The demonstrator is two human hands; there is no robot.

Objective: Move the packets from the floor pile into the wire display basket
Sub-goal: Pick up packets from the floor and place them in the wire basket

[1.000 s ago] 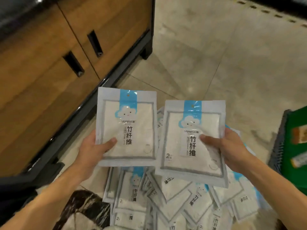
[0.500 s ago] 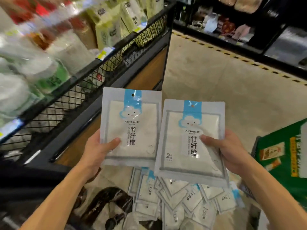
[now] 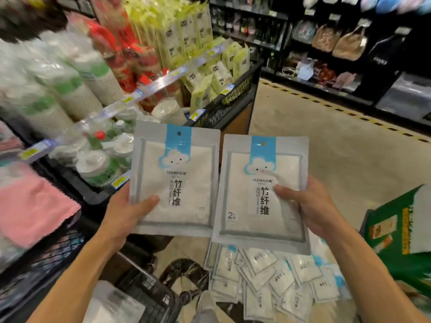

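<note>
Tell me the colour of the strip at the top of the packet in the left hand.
Light blue strip, with a white cloud face below; head view.

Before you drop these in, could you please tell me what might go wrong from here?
Each packet is held by one lower corner only, the left hand on the left packet, the right hand on the right packet, so either could slip. The floor pile lies right at the feet, easy to tread on. The wire display basket already looks crowded.

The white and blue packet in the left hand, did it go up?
Yes. The white and blue plastic packet rose from beside the floor pile of packets to level with the black wire display basket.
</note>
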